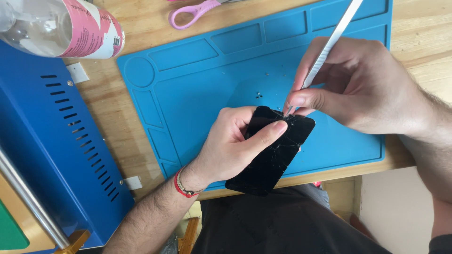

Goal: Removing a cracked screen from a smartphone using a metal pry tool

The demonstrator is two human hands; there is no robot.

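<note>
The right hand (pixel 362 87) was pinched shut on a pair of metal tweezers (pixel 329 44), thumb and forefinger close to the tips, which touched the top edge of a black phone (pixel 278 150) with badly cracked glass. The left hand (pixel 230 146) was wrapped round the phone from the side, thumb laid across the glass, fingers closed behind it — holding it tilted over the near edge of the blue work mat (pixel 188 89), partly past the table edge and above the lap.

Risks, as I judged them: the tips could slip off the edge & dig into the left thumb, since it lay just beside them. Prying pressure could spread the cracks or flick glass splinters. Phone was held in the air w/ no support below — a loosened grip would've dropped it onto the lap or floor. A few tiny specks, poss. screws (pixel 258 95), lay loose on the mat near the hands; a sleeve or wrist could've swept them off.

The mat had moulded compartments and lay on a light wooden table (pixel 101 101). Pink-handled scissors (pixel 193 11) sat at the far edge, a clear bottle with a pink label (pixel 61 28) lay on its side at the far left, above a blue metal machine housing (pixel 56 155) w/ vent slots. A red bracelet (pixel 181 187) was on the left wrist.
</note>
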